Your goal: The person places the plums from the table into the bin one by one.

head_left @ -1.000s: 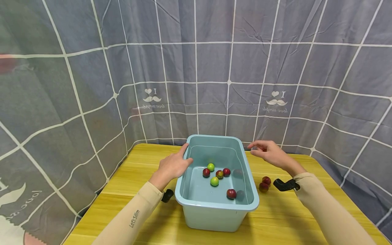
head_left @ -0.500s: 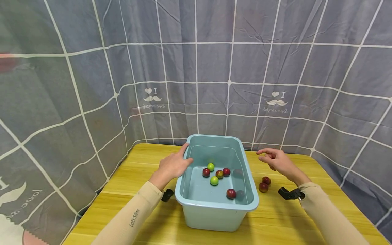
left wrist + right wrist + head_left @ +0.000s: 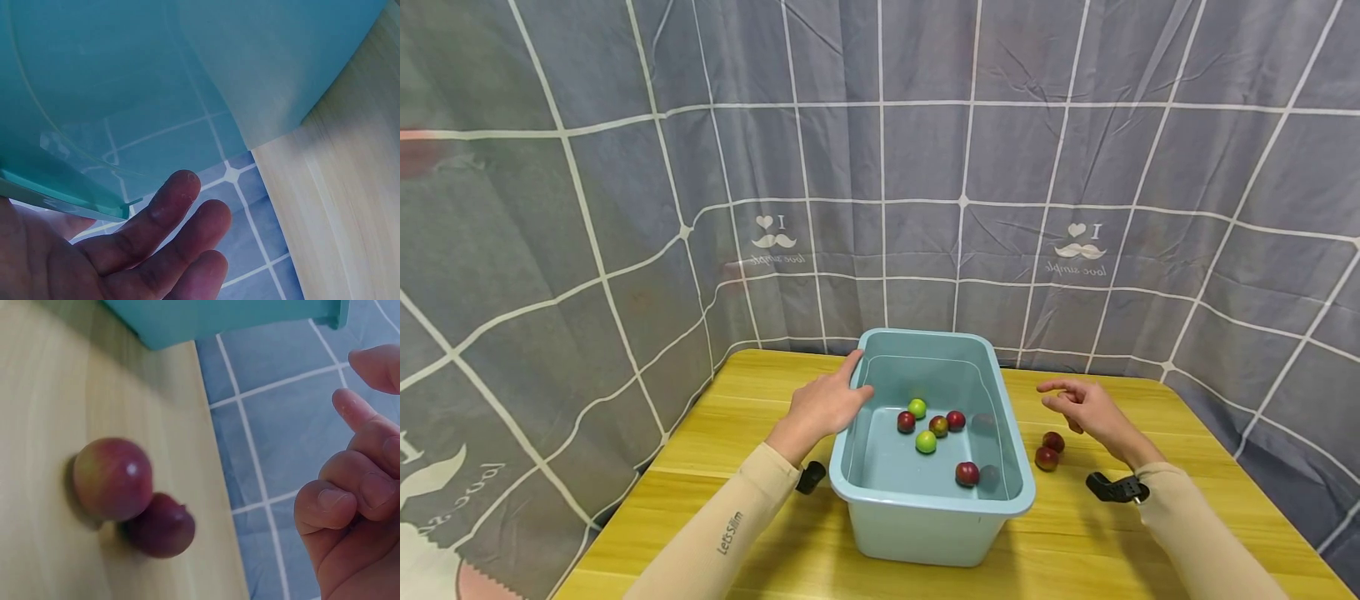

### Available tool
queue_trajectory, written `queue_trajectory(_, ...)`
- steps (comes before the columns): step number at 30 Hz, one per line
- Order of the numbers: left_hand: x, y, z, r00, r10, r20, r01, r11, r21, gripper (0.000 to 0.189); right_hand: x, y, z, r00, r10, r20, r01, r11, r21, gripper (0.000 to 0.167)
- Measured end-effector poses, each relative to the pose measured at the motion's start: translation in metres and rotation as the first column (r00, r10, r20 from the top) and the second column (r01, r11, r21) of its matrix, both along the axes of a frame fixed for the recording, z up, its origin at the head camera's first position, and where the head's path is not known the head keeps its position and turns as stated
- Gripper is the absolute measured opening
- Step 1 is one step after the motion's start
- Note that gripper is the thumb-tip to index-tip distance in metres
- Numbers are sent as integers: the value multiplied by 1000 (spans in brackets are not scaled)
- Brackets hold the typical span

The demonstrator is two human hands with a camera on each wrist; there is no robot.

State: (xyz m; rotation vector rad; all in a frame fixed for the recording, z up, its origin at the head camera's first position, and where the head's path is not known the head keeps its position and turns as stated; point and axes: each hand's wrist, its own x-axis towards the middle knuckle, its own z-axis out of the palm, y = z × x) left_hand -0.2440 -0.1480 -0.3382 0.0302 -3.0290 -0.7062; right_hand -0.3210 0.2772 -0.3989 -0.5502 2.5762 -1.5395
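A light blue plastic tub (image 3: 898,502) stands on the table. On its left rim rests my left hand (image 3: 826,408), thumb over the inner side and the other fingers outside. In the left wrist view, those outer fingers (image 3: 178,244) are loosely bent, apart from the tub wall. My right hand (image 3: 1093,417) hovers right of the tub and holds nothing, its index finger extended and the others curled loosely. Nearest to it, two dark red plums (image 3: 1047,458) lie touching on the table; the larger-looking plum (image 3: 114,479) shows clearly in the right wrist view.
Inside the tub lie several red plums (image 3: 967,474) and two round green fruits (image 3: 926,442). The table (image 3: 775,375) has a yellow wood-grain top. Behind it and along its sides hangs a grey curtain (image 3: 917,158) with white grid lines.
My right hand has moved away from the tub's far right rim, rightward and nearer to me. The left hand, the tub and the fruit keep their places.
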Motion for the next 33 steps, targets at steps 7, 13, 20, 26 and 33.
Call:
queue_trajectory(7, 0, 0, -1, 1000, 3, 1, -3, 1000, -11, 73, -1, 9, -19, 999, -28, 25, 28, 999, -15, 46)
queue_trajectory(13, 0, 1, -2, 1000, 4, 3, -4, 1000, -7, 72, -1, 16, -30, 998, -44, 46, 46, 999, -28, 47)
queue_trajectory(20, 0, 1, 0, 1000, 6, 8, -6, 1000, -8, 72, -2, 24, -46, 995, -67, 71, 69, 997, -26, 50)
queue_trajectory(26, 2, 0, 0, 1000, 12, 5, -12, 1000, -13, 73, -9, 28, -63, 987, -62, 147, 72, 996, -62, 53)
queue_trajectory(33, 1, 0, -1, 1000, 7, 5, -7, 1000, -15, 73, -12, 31, -74, 986, -44, 162, 52, 998, -46, 52)
